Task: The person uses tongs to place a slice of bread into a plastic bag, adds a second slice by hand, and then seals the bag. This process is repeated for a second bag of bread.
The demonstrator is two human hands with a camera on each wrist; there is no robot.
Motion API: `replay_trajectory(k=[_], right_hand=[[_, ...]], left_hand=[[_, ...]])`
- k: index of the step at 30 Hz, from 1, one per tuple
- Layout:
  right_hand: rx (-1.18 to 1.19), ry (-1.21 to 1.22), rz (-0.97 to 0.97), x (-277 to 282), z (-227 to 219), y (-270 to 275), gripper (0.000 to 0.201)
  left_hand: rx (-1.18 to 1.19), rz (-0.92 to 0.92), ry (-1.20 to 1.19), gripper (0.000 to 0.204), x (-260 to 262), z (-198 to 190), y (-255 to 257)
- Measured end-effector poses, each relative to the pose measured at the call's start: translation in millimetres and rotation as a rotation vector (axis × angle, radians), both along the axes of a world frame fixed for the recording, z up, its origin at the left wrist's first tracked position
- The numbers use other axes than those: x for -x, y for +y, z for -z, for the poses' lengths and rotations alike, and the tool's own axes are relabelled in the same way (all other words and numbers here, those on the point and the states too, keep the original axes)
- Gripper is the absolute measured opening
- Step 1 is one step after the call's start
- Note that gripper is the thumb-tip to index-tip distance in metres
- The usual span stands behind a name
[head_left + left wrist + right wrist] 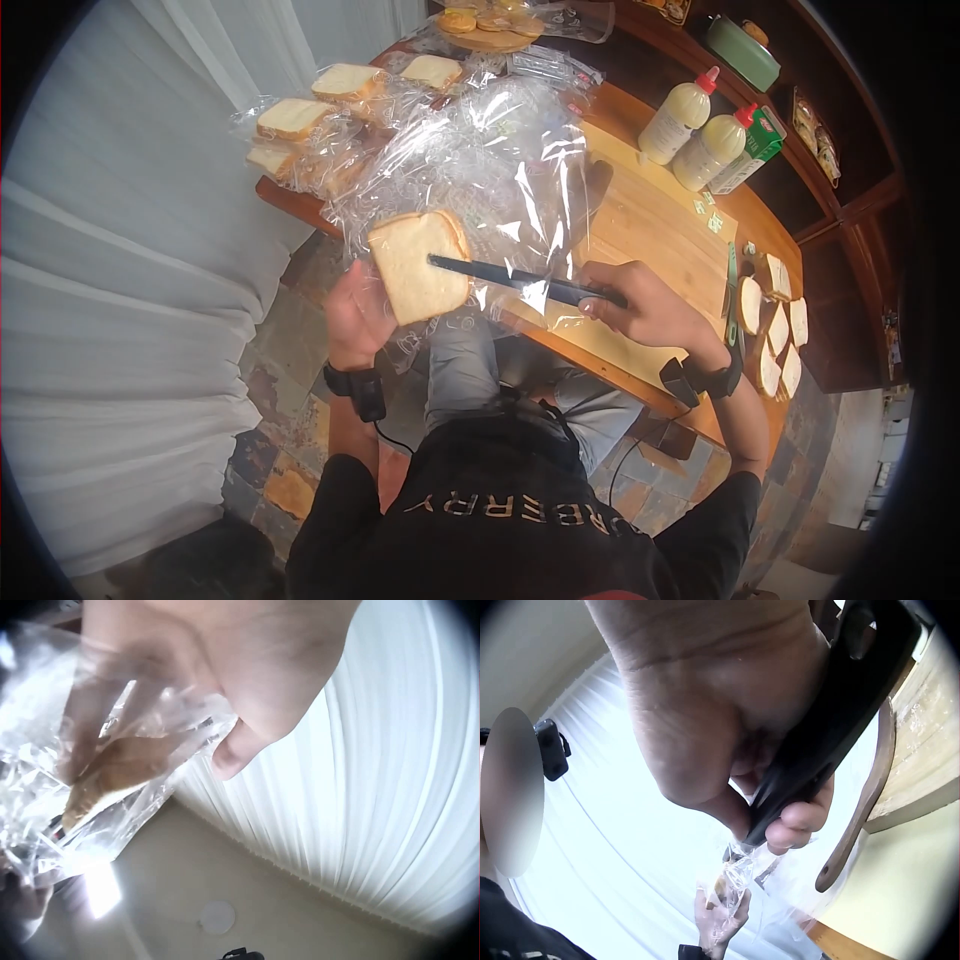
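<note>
Table edge [600, 368] nearby, left hand [358, 315] supports bread [415, 272], fingers extended; right hand [650, 308] grips black utensil [520, 280], fingers curled.

White pleated curtain [130, 290] down the left side, mottled stone-tiled floor [290, 490], dark wooden shelving [860, 240] past the table [780, 225], pale ceiling [172, 862] overhead, bright light [101, 889].

The table's left end is blocked by plastic film [470, 130]. Over the wooden board [648, 238], passage is afforded between it and the bottles [680, 120]
</note>
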State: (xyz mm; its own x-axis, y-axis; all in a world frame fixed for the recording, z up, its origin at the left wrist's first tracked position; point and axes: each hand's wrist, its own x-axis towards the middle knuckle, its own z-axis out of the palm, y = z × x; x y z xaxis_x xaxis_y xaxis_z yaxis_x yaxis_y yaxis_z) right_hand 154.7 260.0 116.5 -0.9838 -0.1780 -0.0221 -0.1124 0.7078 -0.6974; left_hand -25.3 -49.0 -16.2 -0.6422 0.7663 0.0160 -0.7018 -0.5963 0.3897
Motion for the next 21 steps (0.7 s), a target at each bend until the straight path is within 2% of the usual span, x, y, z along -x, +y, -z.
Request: replay_trajectory(k=[3, 5, 7, 13, 21], right_hand=[[-0.001, 0.063, -0.001, 0, -3, -4, 0.017], [-0.024, -0.060, 0.002, 0, -3, -2, 0.017], [0.001, -0.066, -0.028, 0, -2, -2, 0.018], [-0.008, -0.104, -0.040, -1, -3, -5, 0.018], [0.004, -0.117, -0.053, -3, 0, 1, 0.017]], left_hand=[[0.033, 0.006, 0.078, 0.062, -3, -2, 2], [0.082, 0.005, 0.122, 0.062, -5, -2, 2], [0.264, -0.057, 0.087, 0.061, -8, -5, 6], [0.408, -0.168, 0.189, 0.052, -12, -13, 28], [0.510, -0.204, 0.141, 0.044, -19, -18, 37]])
